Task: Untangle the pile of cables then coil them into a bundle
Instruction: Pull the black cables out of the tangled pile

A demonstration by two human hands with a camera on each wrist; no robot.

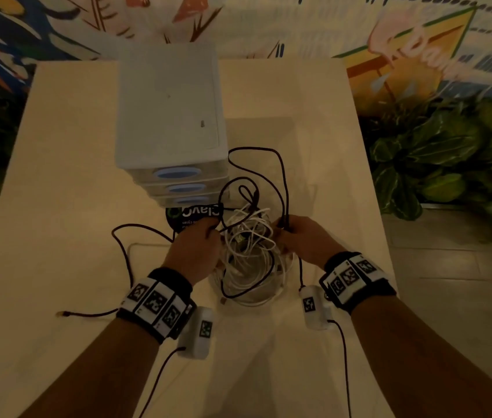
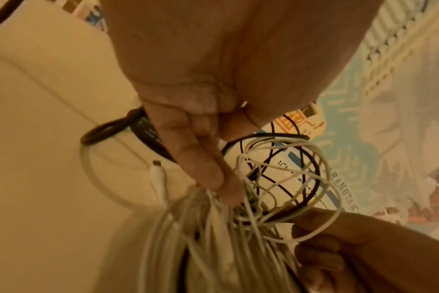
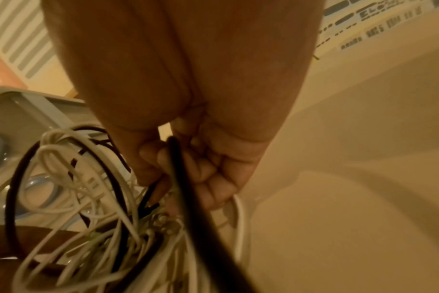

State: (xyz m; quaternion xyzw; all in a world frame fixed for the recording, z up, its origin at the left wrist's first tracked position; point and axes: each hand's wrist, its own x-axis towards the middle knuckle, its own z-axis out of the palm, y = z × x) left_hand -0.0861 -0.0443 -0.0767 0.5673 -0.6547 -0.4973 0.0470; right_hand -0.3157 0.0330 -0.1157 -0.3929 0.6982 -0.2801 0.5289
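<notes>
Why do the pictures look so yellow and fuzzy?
Head view: dim, warm light, and the table edges bow from the wide lens. Left wrist view: the left hand sits very close, and the white cables smear at the bottom. Right wrist view: the dark cable is blurred.

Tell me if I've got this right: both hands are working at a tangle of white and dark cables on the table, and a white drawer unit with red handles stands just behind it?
Nearly. The handles on the drawer unit are blue, not red, as the head view shows. The rest holds: the left hand and right hand both grip the cable tangle on the table.
</notes>
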